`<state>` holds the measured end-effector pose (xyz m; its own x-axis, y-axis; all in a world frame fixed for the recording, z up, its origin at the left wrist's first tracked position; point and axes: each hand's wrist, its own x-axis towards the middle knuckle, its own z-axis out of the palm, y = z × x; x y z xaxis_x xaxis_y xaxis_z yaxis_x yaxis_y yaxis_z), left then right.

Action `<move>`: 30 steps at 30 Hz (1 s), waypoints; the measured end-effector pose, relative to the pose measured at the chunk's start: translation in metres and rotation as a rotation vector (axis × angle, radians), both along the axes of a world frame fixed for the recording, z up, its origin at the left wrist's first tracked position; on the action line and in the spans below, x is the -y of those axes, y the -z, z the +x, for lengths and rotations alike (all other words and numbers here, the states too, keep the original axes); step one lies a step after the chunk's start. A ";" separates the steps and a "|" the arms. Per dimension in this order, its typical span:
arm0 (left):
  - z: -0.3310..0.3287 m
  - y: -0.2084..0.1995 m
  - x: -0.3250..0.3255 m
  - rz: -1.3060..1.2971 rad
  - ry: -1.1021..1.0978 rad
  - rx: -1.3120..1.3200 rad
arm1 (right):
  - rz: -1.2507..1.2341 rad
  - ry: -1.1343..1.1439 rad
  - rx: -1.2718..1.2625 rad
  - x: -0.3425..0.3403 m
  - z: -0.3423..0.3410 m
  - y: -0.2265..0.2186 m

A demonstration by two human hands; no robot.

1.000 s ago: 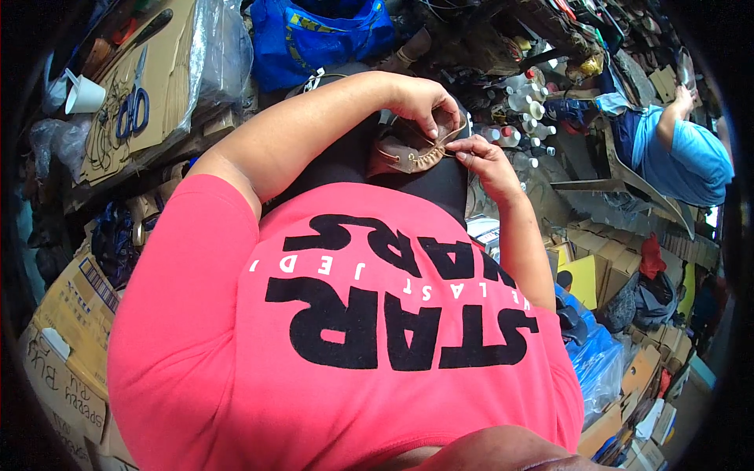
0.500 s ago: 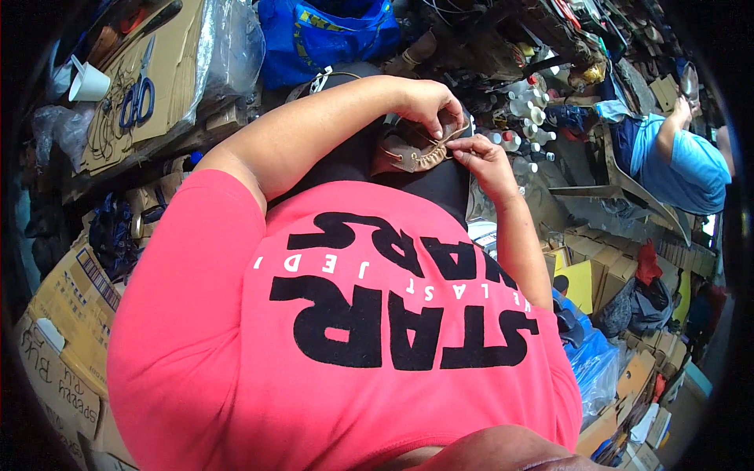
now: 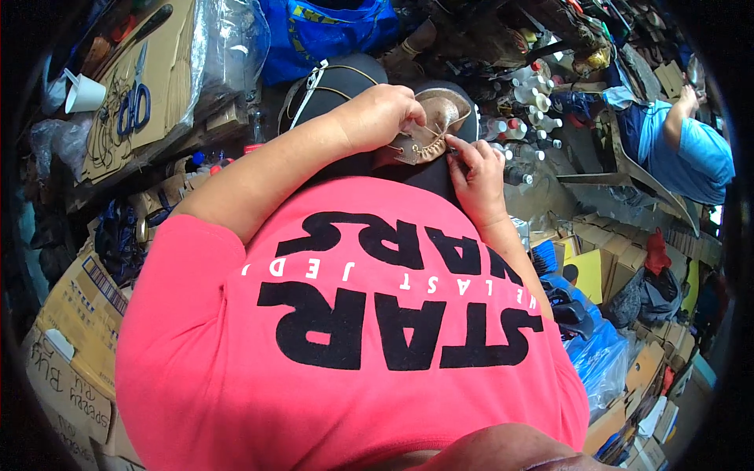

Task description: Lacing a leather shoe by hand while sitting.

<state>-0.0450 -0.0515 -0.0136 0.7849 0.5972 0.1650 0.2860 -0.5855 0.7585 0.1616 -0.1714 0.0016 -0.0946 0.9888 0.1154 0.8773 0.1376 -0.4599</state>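
A tan leather shoe upper (image 3: 446,108) rests on my dark-clothed lap, with a row of gathered stitches and a light cord (image 3: 430,150) along its seam. My left hand (image 3: 383,116) bends over its left side, fingers pinched together; whatever is between the tips is too small to make out. At the seam's right end my right hand (image 3: 479,174) closes thumb and forefinger on the cord, with its other fingers curled. Over my left thigh lie a white strip (image 3: 316,78) and a loop of thin tan cord.
To the left, blue-handled scissors (image 3: 134,108) and dark cord lie on cardboard (image 3: 161,94), near a white cup (image 3: 85,93). A blue bag (image 3: 330,35) stands ahead. Several bottles (image 3: 534,94) are at the right, where a person in blue (image 3: 679,153) sits farther off.
My left hand has drawn back leftward from the seam, and my right hand has shifted slightly lower. More of the shoe upper's far end shows now, and the cord loop on my thigh is more visible.
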 end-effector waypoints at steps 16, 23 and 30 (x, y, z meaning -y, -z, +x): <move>-0.005 0.001 -0.007 0.306 -0.039 -0.328 | -0.035 -0.024 0.078 0.003 0.000 -0.003; 0.016 0.022 -0.009 0.091 -0.026 0.105 | -0.353 0.024 -0.417 -0.021 0.034 0.005; 0.019 0.025 -0.010 0.057 -0.008 0.006 | -0.431 -0.038 -0.438 -0.036 0.041 0.007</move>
<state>-0.0263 -0.0411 -0.0390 0.7790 0.5931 0.2033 0.2867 -0.6253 0.7258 0.2027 -0.1357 -0.0050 -0.1649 0.9519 -0.2582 0.5922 -0.1138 -0.7977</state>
